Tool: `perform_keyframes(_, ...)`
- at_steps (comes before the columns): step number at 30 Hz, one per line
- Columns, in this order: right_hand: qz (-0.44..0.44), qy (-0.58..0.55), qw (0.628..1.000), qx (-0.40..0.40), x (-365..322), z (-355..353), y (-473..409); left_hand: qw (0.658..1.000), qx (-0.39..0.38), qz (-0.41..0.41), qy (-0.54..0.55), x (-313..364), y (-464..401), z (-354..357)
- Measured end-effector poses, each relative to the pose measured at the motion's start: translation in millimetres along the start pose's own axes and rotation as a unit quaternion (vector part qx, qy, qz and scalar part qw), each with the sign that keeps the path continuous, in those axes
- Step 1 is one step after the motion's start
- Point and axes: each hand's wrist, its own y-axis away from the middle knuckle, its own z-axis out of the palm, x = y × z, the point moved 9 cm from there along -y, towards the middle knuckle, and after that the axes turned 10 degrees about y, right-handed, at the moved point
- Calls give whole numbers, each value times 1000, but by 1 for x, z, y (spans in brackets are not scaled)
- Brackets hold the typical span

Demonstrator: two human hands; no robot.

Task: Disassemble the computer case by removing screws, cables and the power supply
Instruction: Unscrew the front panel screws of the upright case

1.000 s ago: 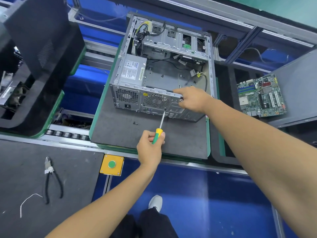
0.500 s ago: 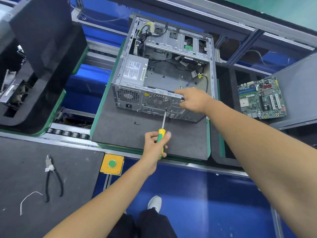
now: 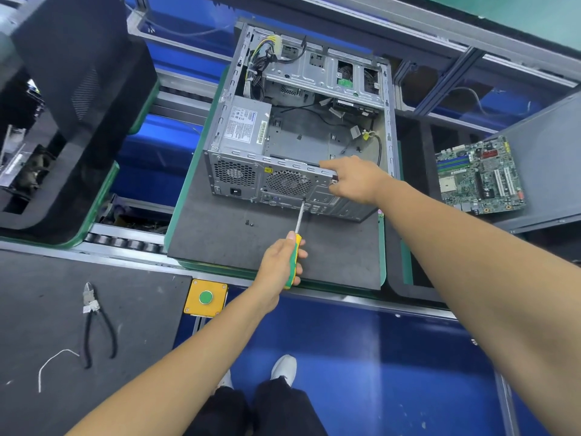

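An open grey computer case (image 3: 301,130) lies on its side on a dark pallet (image 3: 220,247), rear panel facing me. The power supply (image 3: 245,125) sits in its near-left corner, with cable bundles (image 3: 261,64) at the far left. My left hand (image 3: 279,262) grips the yellow-green handle of a screwdriver (image 3: 294,256); its tip touches the rear panel below the fan grille (image 3: 287,184). My right hand (image 3: 355,180) grips the top edge of the rear panel, index finger stretched along the rim. Two loose screws (image 3: 249,223) lie on the pallet.
A motherboard (image 3: 479,176) lies on a grey tray at the right. Cutting pliers (image 3: 94,322) and a white wire (image 3: 53,363) lie on the mat at lower left. A yellow box with a green button (image 3: 206,297) sits at the conveyor edge. Black case panels (image 3: 72,73) stand at left.
My left hand has shifted its grip on the screwdriver handle, turning it, while the tip stays on the rear panel. My right hand stays on the case's top edge.
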Motion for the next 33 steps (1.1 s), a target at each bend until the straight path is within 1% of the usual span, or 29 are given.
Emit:
perform_keyframes(5,-2,6,1000,4,0,-1,0,996,47,66,-28,5,1,-10)
perform_keyframes(7,-5,2,1000,3,-1,-1,0,995,56,80,-35,8,-1,-14)
perform_keyframes(9,-4,1,1000,3,0,0,0,997,37,68,-24,6,-1,-11)
perform_keyframes(12,-4,8,1000,5,1,0,-1,1000,8,-5,15,-2,0,-3)
perform_keyframes(14,-2,7,1000,7,1,0,-1,1000,5,-24,16,-1,-1,0)
perform_keyframes(16,-4,8,1000,8,1,0,-1,1000,13,2,-13,3,-2,1)
perform_keyframes(18,-4,14,1000,10,0,-1,0,998,23,51,-41,9,0,1)
perform_keyframes(21,-6,17,1000,13,-1,-2,0,995,50,91,-10,13,2,-4)
perform_keyframes(23,-6,15,1000,13,0,-2,0,995,52,89,6,13,2,-6)
perform_keyframes(25,-6,14,1000,10,0,-2,0,996,27,80,4,9,3,-1)
perform_keyframes(29,-9,13,1000,12,0,-3,0,1000,-20,20,7,-2,2,11)
perform_keyframes(31,-7,9,1000,10,0,-2,0,1000,-16,8,13,-1,1,12)
perform_keyframes(33,-4,9,1000,5,0,-2,0,1000,4,27,-7,2,0,10)
